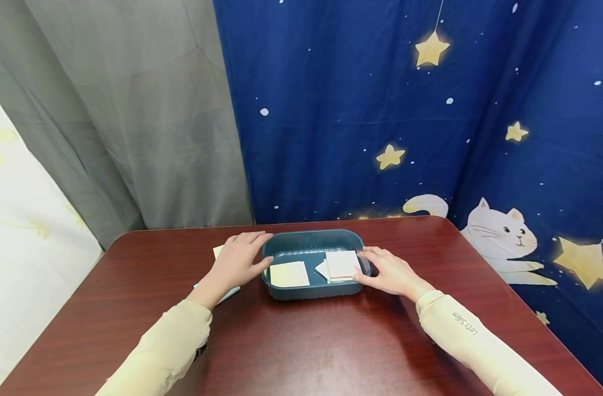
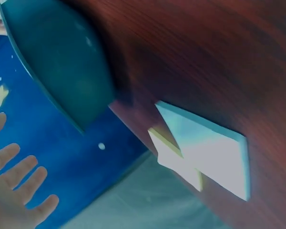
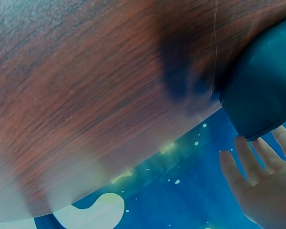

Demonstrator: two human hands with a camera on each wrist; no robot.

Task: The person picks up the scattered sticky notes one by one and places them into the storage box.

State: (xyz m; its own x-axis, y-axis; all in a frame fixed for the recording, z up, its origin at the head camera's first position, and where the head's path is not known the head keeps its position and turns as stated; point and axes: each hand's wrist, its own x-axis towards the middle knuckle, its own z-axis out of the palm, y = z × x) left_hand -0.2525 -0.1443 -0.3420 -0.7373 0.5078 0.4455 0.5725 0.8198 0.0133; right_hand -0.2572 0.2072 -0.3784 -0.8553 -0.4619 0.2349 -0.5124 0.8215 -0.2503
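Note:
A dark teal plastic basket (image 1: 313, 292) stands on the table. Inside it, a pale yellow pad of sticky notes (image 1: 289, 274) lies at the left, and a small stack of white and pale pads (image 1: 342, 265) lies at the right. My left hand (image 1: 239, 259) hovers by the basket's left end with fingers spread; the left wrist view shows them apart from its wall. At the right end, my right hand (image 1: 388, 271) has its fingertips at the rim, fingers fairly straight. Below my left hand, a light blue pad (image 2: 212, 148) partly overlaps a yellow pad (image 2: 174, 160) on the table.
The reddish-brown wooden table (image 1: 321, 352) ends just behind the basket. Beyond that edge hang a grey curtain (image 1: 173, 137) and a blue curtain (image 1: 331, 137) with stars and a cat. A white cloth (image 1: 24, 220) is at the far left.

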